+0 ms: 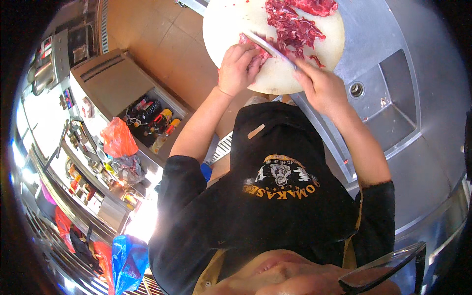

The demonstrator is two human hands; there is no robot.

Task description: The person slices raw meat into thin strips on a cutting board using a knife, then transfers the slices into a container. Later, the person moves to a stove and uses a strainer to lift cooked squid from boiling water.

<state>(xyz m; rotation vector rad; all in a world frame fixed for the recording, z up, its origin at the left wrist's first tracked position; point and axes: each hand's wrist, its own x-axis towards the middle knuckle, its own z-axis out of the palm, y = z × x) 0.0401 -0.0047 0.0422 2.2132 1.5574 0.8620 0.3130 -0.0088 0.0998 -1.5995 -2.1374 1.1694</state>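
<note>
A round white cutting board (225, 22) lies before me at the top of the view. My left hand (241, 66) presses a piece of raw red meat (264, 54) onto the board, its fingers curled over the piece. In my right hand (322, 86) is the handle of a kitchen knife (271, 48), the handle mostly hidden by my fingers. The blade lies along the right side of the held piece. Beyond the knife, a heap of cut raw meat (289, 27) spreads over the board. A larger chunk of meat (313, 5) sits at the top edge of the view.
Right of the board is a stainless steel sink (400, 92) with a round drain (356, 89) and small meat scraps. On the left, an open cabinet (97, 83) holds several bottles (160, 120). Plastic bags (118, 138) hang beside it; a blue bag (129, 261) is lower left.
</note>
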